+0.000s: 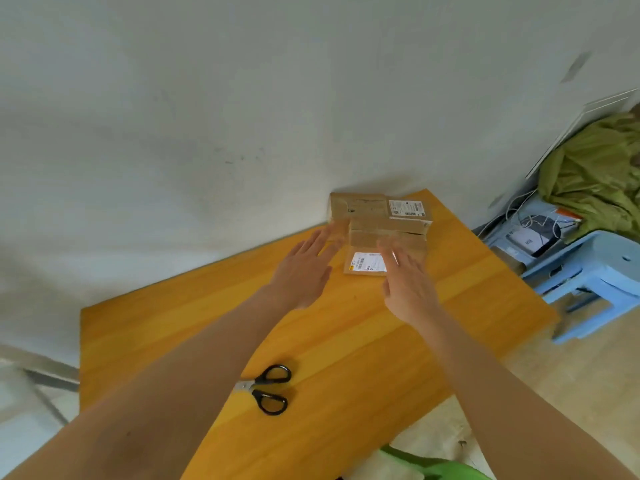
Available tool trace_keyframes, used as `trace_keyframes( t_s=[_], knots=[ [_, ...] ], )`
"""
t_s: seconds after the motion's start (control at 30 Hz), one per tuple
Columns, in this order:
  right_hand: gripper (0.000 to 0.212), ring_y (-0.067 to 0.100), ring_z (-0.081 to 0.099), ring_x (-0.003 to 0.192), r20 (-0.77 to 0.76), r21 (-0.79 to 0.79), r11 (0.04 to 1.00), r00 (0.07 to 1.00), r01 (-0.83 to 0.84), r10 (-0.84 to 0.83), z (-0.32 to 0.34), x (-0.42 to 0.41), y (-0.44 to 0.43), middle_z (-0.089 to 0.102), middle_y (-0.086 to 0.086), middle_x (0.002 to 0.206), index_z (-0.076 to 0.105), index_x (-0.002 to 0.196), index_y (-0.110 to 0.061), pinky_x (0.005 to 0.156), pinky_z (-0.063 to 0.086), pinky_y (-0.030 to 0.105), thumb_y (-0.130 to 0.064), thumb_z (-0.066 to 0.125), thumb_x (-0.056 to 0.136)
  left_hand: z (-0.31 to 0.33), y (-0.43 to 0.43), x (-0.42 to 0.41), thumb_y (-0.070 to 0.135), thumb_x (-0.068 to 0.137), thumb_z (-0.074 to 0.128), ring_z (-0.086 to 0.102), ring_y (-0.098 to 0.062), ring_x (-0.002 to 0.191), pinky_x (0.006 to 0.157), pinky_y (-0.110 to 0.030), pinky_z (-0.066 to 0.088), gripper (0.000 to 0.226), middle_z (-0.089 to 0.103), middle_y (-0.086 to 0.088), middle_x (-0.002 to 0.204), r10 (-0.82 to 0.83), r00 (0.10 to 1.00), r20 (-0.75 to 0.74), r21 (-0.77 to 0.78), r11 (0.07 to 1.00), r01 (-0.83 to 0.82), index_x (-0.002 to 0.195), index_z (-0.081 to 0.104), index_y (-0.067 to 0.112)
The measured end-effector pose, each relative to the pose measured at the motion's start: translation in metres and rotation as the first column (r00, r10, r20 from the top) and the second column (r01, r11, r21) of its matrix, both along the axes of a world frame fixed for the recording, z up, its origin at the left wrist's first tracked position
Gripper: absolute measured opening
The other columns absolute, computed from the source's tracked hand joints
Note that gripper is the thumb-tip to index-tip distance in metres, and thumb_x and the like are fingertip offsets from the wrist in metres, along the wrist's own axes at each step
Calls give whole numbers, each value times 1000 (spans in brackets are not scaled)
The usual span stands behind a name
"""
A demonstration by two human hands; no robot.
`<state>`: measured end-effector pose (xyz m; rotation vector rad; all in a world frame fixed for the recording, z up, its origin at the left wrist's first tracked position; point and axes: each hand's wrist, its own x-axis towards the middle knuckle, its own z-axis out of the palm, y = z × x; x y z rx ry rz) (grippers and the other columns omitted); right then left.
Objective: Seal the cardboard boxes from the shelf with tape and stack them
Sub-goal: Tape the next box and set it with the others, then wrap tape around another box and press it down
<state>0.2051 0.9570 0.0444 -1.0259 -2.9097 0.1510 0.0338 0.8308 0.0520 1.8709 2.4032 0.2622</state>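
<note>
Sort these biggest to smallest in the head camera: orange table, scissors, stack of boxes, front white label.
1. orange table
2. stack of boxes
3. scissors and front white label: look close, and the scissors lie nearer the camera, so unsure.

Orange wooden table [156, 323]. Carries cardboard boxes [367, 209], bunched together, white labels facing up. Meets a wall [242, 116] just behind boxes. Carries black-handled scissors [259, 382], well apart from boxes on their near side, blades partly hidden.

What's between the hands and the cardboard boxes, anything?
Nothing visible: the left hand and right hand, both open, reach over bare table straight to the cardboard boxes by the wall. The scissors lie back beside the left forearm, off the path.
</note>
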Motion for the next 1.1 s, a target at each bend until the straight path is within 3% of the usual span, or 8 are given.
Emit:
trace_keyframes(
  t_s=[0.27, 0.53, 0.87, 1.1],
  knots=[
    [72, 23, 21, 147, -100, 29, 999, 994, 37, -34, 43, 39, -141, 13, 6, 162, 14, 154, -17, 114, 28, 37, -15, 55, 95, 35, -137, 42, 28, 103, 32, 11, -22, 146, 117, -36, 21, 51, 6, -4, 160, 34, 999, 42, 91, 995, -38, 151, 14, 21],
    [70, 23, 25, 145, -115, 38, 998, 991, -58, 62, 67, 66, -258, 18, 9, 160, 16, 153, -14, 111, 33, 36, -15, 55, 96, 51, -255, 80, 26, 103, 33, 23, -24, 143, 108, -37, 31, 48, 17, -4, 158, 86, 989, 124, 211, 971, -111, 149, 22, 21],
    [68, 22, 26, 145, -97, -6, 980, 976, -198, 196, 57, 113, -391, 15, 7, 162, 16, 154, -16, 110, 33, 34, -17, 53, 97, 26, -420, 159, 15, 100, 37, 18, -25, 144, 112, -37, 25, 54, 13, -5, 159, 212, 969, 128, 111, 968, -227, 150, 17, 23],
    [70, 22, 23, 147, -76, -144, 946, 956, -290, 282, 29, 165, -504, 13, 7, 162, 13, 155, -17, 112, 34, 33, -17, 53, 97, 12, -558, 225, 10, 96, 44, 20, -25, 143, 114, -40, 25, 61, 13, -4, 159, 361, 920, 149, 30, 929, -370, 150, 18, 25]
  ],
)
